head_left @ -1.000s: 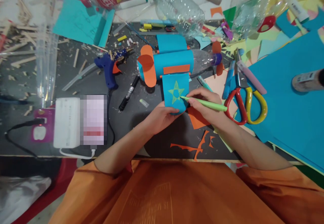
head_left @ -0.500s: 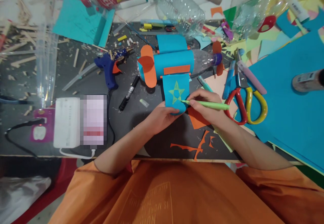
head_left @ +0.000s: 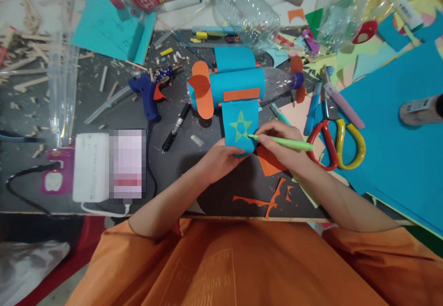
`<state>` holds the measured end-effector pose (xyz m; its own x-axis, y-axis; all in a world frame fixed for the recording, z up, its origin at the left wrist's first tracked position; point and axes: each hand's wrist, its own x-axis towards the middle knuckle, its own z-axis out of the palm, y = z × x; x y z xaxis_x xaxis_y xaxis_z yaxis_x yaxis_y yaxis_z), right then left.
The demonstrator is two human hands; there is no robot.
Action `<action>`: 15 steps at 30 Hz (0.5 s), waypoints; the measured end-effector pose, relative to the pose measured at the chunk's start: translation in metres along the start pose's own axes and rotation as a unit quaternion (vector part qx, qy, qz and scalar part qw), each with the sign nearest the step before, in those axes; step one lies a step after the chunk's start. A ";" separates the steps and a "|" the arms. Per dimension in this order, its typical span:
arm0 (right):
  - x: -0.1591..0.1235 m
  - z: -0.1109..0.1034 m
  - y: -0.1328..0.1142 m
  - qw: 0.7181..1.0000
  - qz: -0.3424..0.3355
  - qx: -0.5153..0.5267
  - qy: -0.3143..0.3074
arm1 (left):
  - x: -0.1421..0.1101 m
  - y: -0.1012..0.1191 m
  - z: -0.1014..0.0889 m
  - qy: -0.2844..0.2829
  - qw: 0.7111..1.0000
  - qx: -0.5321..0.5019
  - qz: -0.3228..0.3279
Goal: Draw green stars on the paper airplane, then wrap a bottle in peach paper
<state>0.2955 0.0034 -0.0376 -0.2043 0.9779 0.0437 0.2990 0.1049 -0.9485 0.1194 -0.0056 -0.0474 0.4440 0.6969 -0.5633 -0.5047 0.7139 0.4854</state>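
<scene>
Head view: the clear plastic bottle wrapped in blue paper [head_left: 238,82] lies on the dark grey table [head_left: 175,186], well in from the near edge, its long axis nearly parallel to that edge and its dark blue cap [head_left: 296,81] pointing right. A blue paper flap [head_left: 241,129] extends from it towards the near edge, bearing a green star [head_left: 241,117]. The left hand [head_left: 219,159] grips the flap's near end, thumb on top, other fingers mostly hidden. The right hand's [head_left: 283,145] fingers are closed round a slim light green pen [head_left: 289,144], its tip pointing left at the star's lower right.
</scene>
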 end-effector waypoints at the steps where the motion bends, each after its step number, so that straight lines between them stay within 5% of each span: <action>1: 0.000 0.000 0.000 1.000 -0.002 -0.001 -0.004 | 0.000 0.000 0.000 -0.001 1.000 0.001 0.000; 15: -0.001 -0.002 -0.001 1.000 -0.012 -0.004 -0.002 | 0.000 0.001 0.002 0.021 1.000 -0.014 -0.010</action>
<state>0.2967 0.0029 -0.0359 -0.2151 0.9745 0.0645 0.3011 0.1290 -0.9448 0.1205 -0.0050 -0.0455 0.4225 0.6788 -0.6006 -0.5163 0.7249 0.4561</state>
